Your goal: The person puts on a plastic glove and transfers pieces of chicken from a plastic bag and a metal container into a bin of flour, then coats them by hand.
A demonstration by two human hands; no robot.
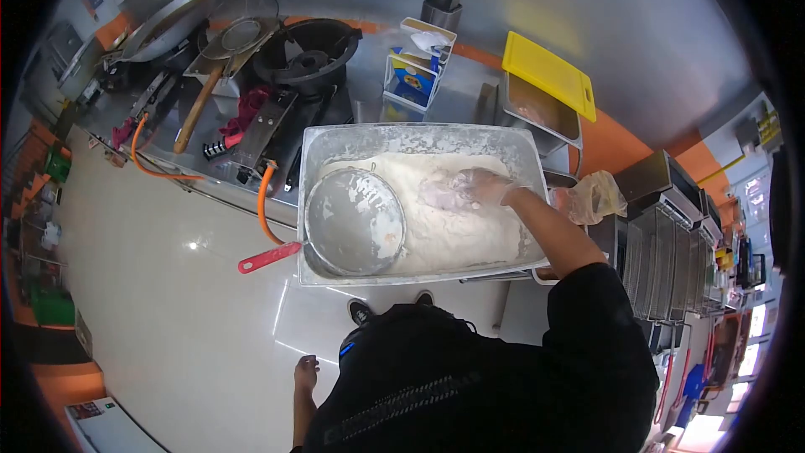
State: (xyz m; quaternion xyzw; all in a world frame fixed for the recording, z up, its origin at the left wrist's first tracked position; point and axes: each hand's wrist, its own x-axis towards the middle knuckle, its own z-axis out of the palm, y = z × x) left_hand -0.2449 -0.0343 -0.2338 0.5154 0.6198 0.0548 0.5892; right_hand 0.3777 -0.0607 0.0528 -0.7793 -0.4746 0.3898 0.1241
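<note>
A deep metal tub [436, 131] of white flour [470, 239] stands in front of me. My right hand [486, 188], in a clear plastic glove, reaches down into the flour. Its fingers are closed over a pale, flour-coated lump [444, 193], whose kind I cannot make out. In the tub's left end rests a round sieve [354, 222] dusted with flour, its red handle [270, 257] sticking out over the rim. Well away from the tub, my left hand [308, 372] hangs low at my side, fingers curled, with nothing visible in it.
Behind the tub are a black burner [309, 59], a white caddy [419, 71] and a container with a yellow lid [549, 75]. A wok [168, 21] and a wooden-handled strainer [205, 101] sit at left. Wire fry baskets [671, 260] stand at right. An orange hose [265, 205] hangs nearby.
</note>
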